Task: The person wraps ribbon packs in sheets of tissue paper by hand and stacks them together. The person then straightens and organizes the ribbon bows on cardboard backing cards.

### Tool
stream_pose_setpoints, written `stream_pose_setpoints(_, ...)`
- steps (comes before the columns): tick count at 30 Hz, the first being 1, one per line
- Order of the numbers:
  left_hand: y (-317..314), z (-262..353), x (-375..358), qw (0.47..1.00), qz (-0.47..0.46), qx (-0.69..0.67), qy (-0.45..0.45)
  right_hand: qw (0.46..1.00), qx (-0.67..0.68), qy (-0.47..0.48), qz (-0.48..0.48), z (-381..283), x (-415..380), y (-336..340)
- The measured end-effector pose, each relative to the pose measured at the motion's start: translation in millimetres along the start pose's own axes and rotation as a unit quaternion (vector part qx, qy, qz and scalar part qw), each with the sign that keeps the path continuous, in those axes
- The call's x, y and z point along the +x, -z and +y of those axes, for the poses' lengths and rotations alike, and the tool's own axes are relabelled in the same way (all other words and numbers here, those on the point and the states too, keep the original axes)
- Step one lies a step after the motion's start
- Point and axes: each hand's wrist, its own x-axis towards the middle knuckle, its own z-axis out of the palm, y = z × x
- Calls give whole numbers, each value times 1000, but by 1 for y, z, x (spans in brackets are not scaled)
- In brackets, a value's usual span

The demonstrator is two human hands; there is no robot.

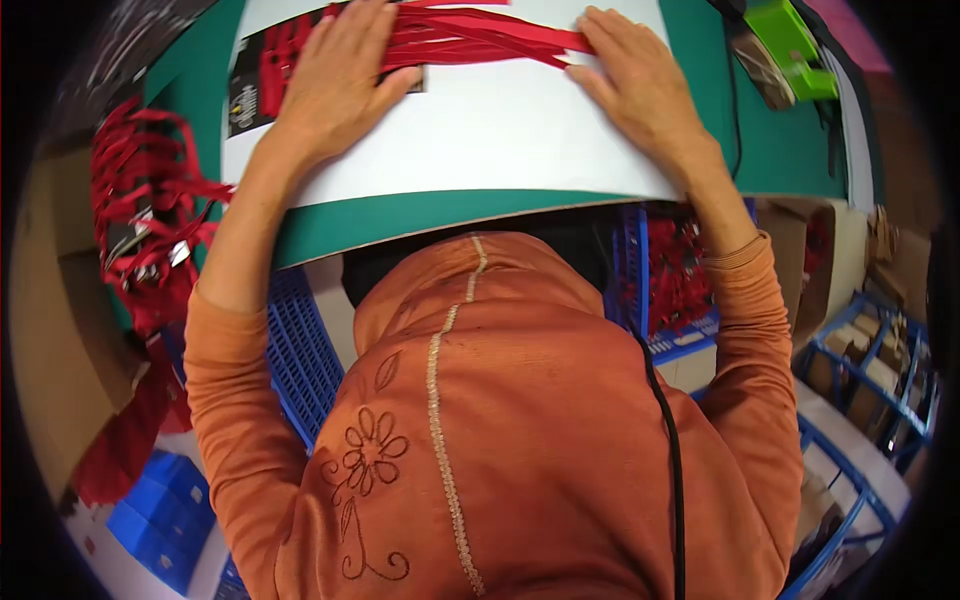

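Note:
Several red straps (470, 38) lie lengthwise over a white sheet (480, 135) on the green table. Their left ends rest on black printed cards (245, 95). My left hand (345, 85) lies flat over the straps and cards at the left, its fingers stretched out and the thumb apart. At the right ends of the straps is my right hand (635, 85), palm down with fingers spread, its thumb and fingertips touching the strap ends. What is beneath both palms is hidden.
A bundle of red straps (145, 200) hangs at the table's left edge. A green tool (785, 45) lies at the upper right beside a black cable (735, 110). Blue crates (300, 345) stand below the table, one with red items (680, 275). A blue box (165, 515) is at the lower left.

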Motion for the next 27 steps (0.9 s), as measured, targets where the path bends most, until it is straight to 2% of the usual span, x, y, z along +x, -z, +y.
stream_pose_setpoints(2, -44, -35, 5, 970, 196, 139, -49, 986, 149, -67, -41, 22, -25, 27)
stream_pose_setpoints(3, -45, -31, 8, 970, 195, 128, -63, 985, 141, -81, -47, 28, -36, 37)
stream_pose_setpoints(7, -16, -18, 2, 989, 134, 24, -58, 951, 255, 15, -173, 38, -65, 65)
stream_pose_setpoints(8, -14, -16, 4, 989, 131, 23, -62, 951, 257, 10, -173, 39, -68, 65)
stream_pose_setpoints(12, -8, -13, 4, 971, 211, 68, -94, 968, 190, 71, -149, 37, -66, 59)
stream_pose_setpoints(14, 7, 21, 0, 956, 227, 86, -163, 970, 178, 84, -145, 36, -64, 57)
stream_pose_setpoints(15, 5, 41, -7, 957, 225, 87, -161, 971, 163, 99, -141, 36, -62, 55)
stream_pose_setpoints(17, -9, 79, -18, 956, 168, -116, -210, 973, 135, 128, -135, 36, -59, 52)
stream_pose_setpoints(20, -21, 105, -15, 949, 164, -118, -242, 962, 214, 95, -137, 39, -54, 48)
stream_pose_setpoints(22, -25, 109, -12, 960, 131, -137, -208, 946, 288, 57, -139, 43, -53, 45)
stream_pose_setpoints(27, -27, 112, -6, 957, 114, -187, -192, 930, 334, 22, -150, 49, -50, 40)
